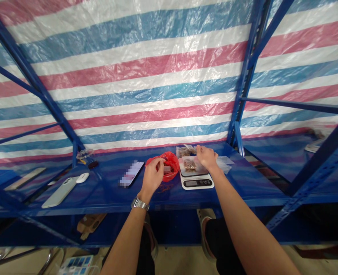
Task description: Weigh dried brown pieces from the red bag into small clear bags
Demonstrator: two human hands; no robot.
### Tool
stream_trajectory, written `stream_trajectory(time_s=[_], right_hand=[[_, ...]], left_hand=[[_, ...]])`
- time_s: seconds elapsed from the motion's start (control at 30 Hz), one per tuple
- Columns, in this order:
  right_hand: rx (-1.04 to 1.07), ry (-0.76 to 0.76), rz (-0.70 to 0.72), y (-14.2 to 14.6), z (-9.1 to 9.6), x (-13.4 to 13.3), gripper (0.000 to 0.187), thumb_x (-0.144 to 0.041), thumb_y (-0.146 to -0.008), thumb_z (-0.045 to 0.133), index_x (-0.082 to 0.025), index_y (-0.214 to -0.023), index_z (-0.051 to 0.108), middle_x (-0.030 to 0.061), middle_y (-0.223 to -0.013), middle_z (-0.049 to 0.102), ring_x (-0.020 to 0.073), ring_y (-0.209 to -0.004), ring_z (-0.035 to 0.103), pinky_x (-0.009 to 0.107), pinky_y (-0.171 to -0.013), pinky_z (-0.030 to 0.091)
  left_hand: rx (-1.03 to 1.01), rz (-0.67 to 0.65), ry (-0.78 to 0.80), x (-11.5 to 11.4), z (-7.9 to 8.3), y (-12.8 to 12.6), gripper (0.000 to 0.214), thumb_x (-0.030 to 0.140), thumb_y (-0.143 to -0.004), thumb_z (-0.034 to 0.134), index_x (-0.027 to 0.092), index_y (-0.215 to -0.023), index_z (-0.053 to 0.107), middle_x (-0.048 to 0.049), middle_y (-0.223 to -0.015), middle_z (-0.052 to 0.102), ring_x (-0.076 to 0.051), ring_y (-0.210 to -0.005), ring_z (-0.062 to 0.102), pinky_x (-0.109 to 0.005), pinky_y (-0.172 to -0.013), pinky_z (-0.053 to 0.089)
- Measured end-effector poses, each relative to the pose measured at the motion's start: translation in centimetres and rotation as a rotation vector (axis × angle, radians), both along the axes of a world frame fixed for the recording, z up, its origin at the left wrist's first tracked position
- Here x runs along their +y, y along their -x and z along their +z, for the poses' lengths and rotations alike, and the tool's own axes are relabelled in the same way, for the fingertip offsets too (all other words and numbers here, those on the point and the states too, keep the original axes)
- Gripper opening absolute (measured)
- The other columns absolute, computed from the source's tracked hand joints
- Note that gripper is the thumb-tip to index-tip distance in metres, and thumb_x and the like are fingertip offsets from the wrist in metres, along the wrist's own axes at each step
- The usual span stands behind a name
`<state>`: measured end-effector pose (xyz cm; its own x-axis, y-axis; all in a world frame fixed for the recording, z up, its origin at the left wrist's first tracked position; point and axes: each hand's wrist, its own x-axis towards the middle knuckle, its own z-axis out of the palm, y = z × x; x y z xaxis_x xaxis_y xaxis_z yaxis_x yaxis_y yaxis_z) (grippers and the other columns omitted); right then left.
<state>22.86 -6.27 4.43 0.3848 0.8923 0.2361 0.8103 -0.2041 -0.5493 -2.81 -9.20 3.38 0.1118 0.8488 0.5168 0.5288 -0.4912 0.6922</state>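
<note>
My left hand (152,175), with a metal watch on its wrist, is curled at the near rim of a red plastic bag (171,163) on the blue shelf (243,183); its fingers pinch something too small to name. My right hand (206,156) reaches over a small white kitchen scale (197,182), fingers closed on the far edge of a clear bag of brown pieces (190,164) lying on the scale's platform. More clear bags (225,162) lie just right of the scale.
A phone (131,173) lies face up left of the red bag. Further left are a white mouse (82,177), a grey flat device (60,192) and a small dark object (93,164). Blue rack posts (245,76) stand behind, against a striped tarp (146,76).
</note>
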Motion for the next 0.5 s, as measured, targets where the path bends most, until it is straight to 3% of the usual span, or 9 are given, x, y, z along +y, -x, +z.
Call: stream_trajectory(time_s=[0.17,0.3,0.5], right_hand=[[-0.038,-0.035,-0.046,0.4,1.5,-1.0,0.045,-0.041,-0.106,0.037,-0.022,-0.116,0.076,0.0138,-0.118,0.077,0.0346,-0.12,0.066,0.05,-0.103,0.042],[-0.135,0.052,0.038,1.6,1.4,-1.8,0.05,-0.055,-0.103,0.044,-0.019,-0.12,0.074,0.0187,-0.123,0.074,0.0379,-0.124,0.062,0.053,-0.105,0.039],[-0.176,0.131,0.133,3.7,0.2,-1.8,0.065,-0.063,-0.092,0.062,-0.013,-0.134,0.064,0.0235,-0.139,0.065,0.0416,-0.136,0.054,0.055,-0.113,0.037]], left_hand=[[-0.005,0.006,0.0,0.0,0.1,-0.2,0.026,0.024,-0.098,0.049,0.021,-0.102,0.074,-0.0056,-0.107,0.079,-0.02,-0.093,0.072,-0.034,-0.088,0.053],[0.005,0.011,-0.003,0.0,0.3,-0.7,0.026,0.025,-0.099,0.048,0.022,-0.102,0.074,-0.0058,-0.109,0.079,-0.021,-0.096,0.072,-0.033,-0.089,0.053],[-0.025,0.202,0.021,0.0,0.6,-0.6,0.027,0.031,-0.101,0.048,0.023,-0.1,0.074,-0.0046,-0.099,0.08,-0.02,-0.083,0.071,-0.031,-0.08,0.051]])
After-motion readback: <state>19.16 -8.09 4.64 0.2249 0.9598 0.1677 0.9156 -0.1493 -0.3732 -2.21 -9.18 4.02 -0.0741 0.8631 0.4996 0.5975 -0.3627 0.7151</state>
